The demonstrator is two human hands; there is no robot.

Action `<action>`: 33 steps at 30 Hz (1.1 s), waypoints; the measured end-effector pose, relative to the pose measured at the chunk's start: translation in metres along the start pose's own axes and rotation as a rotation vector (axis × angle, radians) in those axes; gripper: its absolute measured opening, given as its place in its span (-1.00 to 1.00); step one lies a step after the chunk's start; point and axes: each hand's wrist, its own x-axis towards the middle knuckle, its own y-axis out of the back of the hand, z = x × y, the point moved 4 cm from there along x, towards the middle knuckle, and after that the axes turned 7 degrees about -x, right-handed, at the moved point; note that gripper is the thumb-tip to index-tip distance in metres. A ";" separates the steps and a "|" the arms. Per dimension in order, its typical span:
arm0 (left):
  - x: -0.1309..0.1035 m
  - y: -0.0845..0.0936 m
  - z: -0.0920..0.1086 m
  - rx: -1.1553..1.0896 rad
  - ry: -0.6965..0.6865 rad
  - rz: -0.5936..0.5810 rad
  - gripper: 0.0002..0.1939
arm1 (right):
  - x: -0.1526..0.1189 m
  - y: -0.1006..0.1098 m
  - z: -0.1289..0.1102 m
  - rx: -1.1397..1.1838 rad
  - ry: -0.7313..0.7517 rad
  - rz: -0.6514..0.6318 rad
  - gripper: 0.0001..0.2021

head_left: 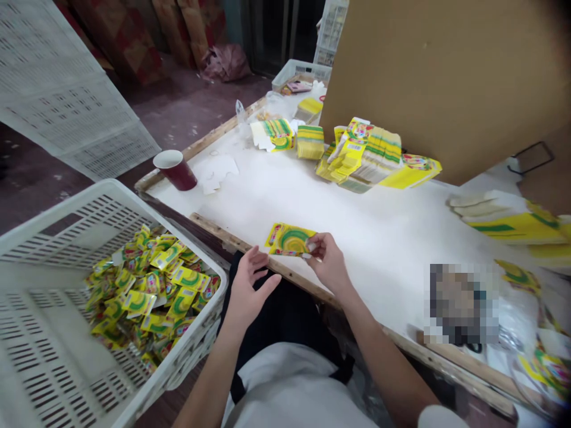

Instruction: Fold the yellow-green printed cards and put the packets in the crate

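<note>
A flat yellow and green printed card pack [289,239] is at the front edge of the white table [250,196]. My right hand [328,261] pinches its right end between thumb and fingers. Just left of the pack, my left hand [252,282] is empty, thumb and fingers apart, above the wooden edge and my lap. To the left stands a white plastic basket [111,190] with many similar yellow packs [156,291] heaped in it.
Behind the pack are stacks of yellow printed cards [366,154] beside a large cardboard sheet [437,77]. A dark red cup [181,172] stands at the table's left corner. More cards [513,226] and a clear plastic bag [517,321] lie at right.
</note>
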 end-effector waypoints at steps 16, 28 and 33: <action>0.008 -0.011 0.010 -0.391 -0.126 0.219 -0.46 | -0.032 -0.030 -0.042 0.622 -0.024 -0.194 -0.74; 0.002 0.004 0.070 0.662 -0.389 0.059 -0.17 | -0.024 0.015 -0.052 -0.262 0.543 0.052 -0.76; 0.001 -0.015 0.042 0.776 -0.155 -0.212 -0.41 | -0.033 0.013 -0.057 -0.085 0.492 0.098 -0.62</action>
